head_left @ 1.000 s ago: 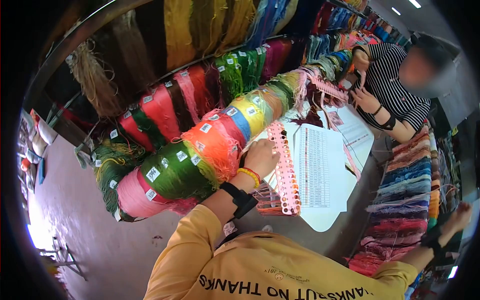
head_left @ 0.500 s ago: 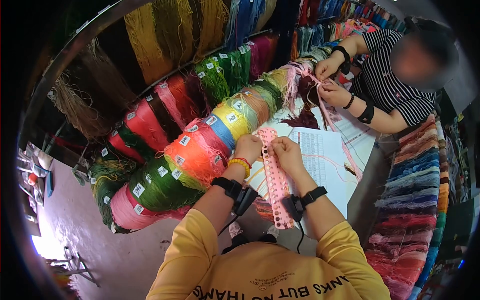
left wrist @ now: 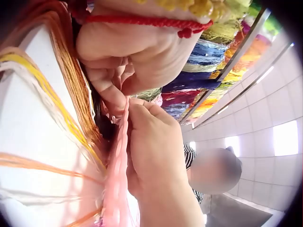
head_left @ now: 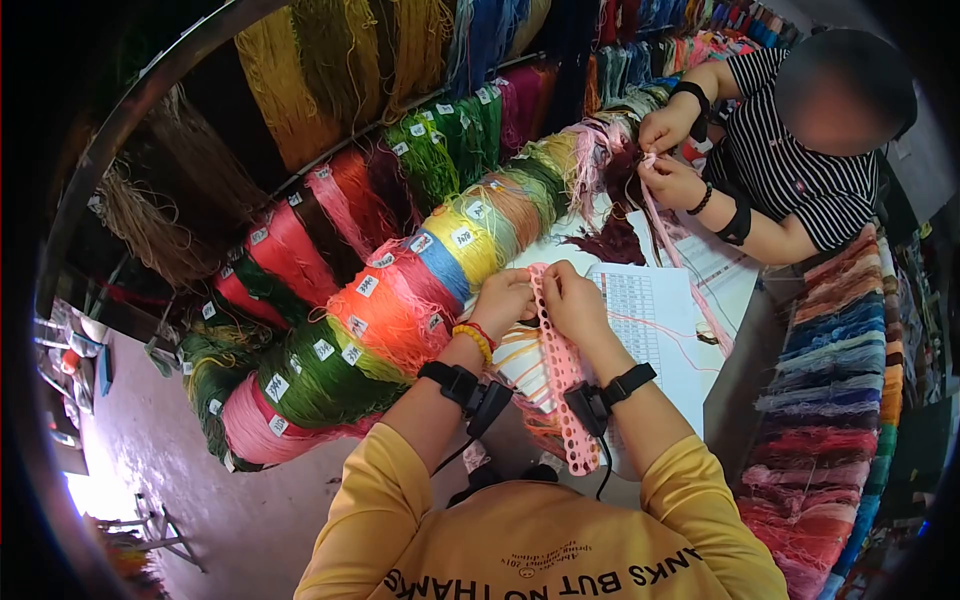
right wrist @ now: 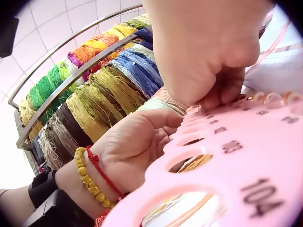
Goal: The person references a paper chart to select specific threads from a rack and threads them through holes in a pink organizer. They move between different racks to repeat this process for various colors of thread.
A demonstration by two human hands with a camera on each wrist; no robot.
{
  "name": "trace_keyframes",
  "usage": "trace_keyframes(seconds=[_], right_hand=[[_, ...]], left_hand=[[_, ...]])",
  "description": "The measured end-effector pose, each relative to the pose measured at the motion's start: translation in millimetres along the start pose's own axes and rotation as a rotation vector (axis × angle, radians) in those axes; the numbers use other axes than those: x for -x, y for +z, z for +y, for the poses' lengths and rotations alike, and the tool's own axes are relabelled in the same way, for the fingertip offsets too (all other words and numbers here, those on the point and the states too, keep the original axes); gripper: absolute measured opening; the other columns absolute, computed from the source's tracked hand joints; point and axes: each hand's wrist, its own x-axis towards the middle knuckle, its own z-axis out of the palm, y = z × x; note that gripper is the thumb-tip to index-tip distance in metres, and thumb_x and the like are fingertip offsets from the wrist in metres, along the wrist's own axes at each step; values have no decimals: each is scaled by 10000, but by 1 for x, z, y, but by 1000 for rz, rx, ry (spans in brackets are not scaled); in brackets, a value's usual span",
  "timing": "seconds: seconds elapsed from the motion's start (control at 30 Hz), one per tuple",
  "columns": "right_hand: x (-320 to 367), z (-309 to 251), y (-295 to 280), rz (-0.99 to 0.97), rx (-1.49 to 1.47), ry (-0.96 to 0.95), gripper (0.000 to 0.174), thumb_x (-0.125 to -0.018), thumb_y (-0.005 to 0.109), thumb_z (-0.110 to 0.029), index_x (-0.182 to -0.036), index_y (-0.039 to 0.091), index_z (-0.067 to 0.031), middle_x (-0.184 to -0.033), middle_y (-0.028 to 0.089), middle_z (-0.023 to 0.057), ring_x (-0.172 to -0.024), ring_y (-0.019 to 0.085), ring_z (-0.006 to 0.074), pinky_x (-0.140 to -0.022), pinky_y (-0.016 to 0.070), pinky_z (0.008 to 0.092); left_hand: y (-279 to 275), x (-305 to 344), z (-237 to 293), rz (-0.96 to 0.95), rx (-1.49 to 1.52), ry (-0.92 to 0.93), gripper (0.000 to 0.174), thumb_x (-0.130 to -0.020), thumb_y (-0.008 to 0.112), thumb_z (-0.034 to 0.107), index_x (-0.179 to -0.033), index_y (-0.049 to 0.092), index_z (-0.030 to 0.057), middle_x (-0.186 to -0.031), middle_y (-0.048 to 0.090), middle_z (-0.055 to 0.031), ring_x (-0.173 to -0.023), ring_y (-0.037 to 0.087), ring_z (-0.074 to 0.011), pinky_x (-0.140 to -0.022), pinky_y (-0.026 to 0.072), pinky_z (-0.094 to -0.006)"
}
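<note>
A long pink thread organizer [head_left: 563, 385], a strip with rows of holes and printed numbers, slants between the two hands. The left hand [head_left: 503, 303] is at its far end on the left side, thumb and fingers curled at the edge. A dark thread bundle [left wrist: 105, 126] hangs just under those fingers in the left wrist view. From the other side, the right hand [head_left: 578, 308] pinches the far end of the strip, its fingertips meeting the left hand's. Orange, yellow and white threads [left wrist: 52, 97] run out from the holes to the left. The exact pinch point is partly hidden by the fingers.
Printed sheets [head_left: 640, 345] lie on the white board right of the strip. Labelled thread skeins [head_left: 380, 310] cover a thick rail at the left; more skeins [head_left: 815, 430] hang at the right. Opposite, a person in a striped shirt [head_left: 805, 165] handles pink thread [head_left: 655, 205].
The right hand has come from far right onto the strip's far end. The strip has turned more edge-on and its near end has shifted down. Opposite, the person's hands have drawn together on pink thread.
</note>
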Motion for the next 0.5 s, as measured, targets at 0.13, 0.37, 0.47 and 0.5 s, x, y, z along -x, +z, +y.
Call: trace_keyframes(seconds=[0.13,0.37,0.47,0.5], right_hand=[[2,-10,-2,-13,76,-73,155,-835,500,-193,-839,527,-41,-762,606,170,-675,585,359,-608,460,428],[9,-2,2,4,-13,-93,136,-802,529,-145,-856,543,-21,-845,584,179,-731,574,347,-641,456,421],[11,5,4,32,55,-156,113,-799,533,-124,-837,545,-19,-845,569,179,-738,564,347,-651,456,407],[10,7,6,49,48,-148,107,-800,532,-120,-831,544,-18,-838,564,177,-736,561,347,-650,454,403]], left_hand=[[-2,-5,-7,19,-82,56,178,-826,485,51,-965,560,-30,-761,601,-57,-621,568,-109,-559,467,-210],[-12,10,2,83,-429,203,124,-848,486,86,-862,561,-12,-712,590,-52,-602,557,-107,-541,460,-210],[-12,40,33,-210,274,73,116,-870,478,103,-901,543,12,-738,589,-50,-602,556,-106,-553,462,-213],[-14,47,41,-328,583,19,114,-878,474,108,-916,537,21,-749,589,-49,-602,555,-105,-558,463,-215]])
